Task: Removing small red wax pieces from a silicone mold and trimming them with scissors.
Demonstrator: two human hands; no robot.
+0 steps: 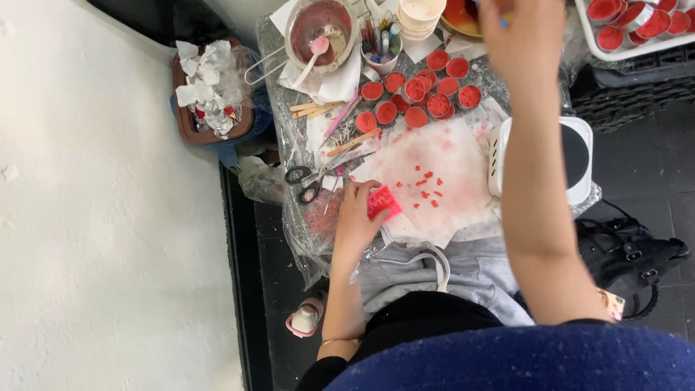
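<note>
Nearest the wearer, a grey garment with a white drawstring point(439, 266) lies across the lap at the desk's near edge. The left hand point(356, 217) rests on the near left part of the desk point(284, 87), its grip closed around a small pink ridged mould point(383, 200), fingers wrapped over its left side. The mould sits at the near left corner of a white paper sheet point(449, 195), stained pink. Small red pieces point(426, 187) are scattered on the middle of that sheet, just beside the mould. Black-handled scissors point(304, 182) lie just left of the hand. A white appliance with a dark round top point(576, 156) stands at the right edge, partly hidden by the right forearm.

Farther in, a cluster of small round cups of red material point(423, 90) occupies the centre. Wooden sticks point(352, 143) lie left of them. At the far edge, a metal bowl point(321, 29) holds a pink spoon point(315, 51). The right hand point(517, 22) is raised over the far right of the desk, pinching a small blue-tipped item; its grip is cut off by the frame, so I cannot tell more
</note>
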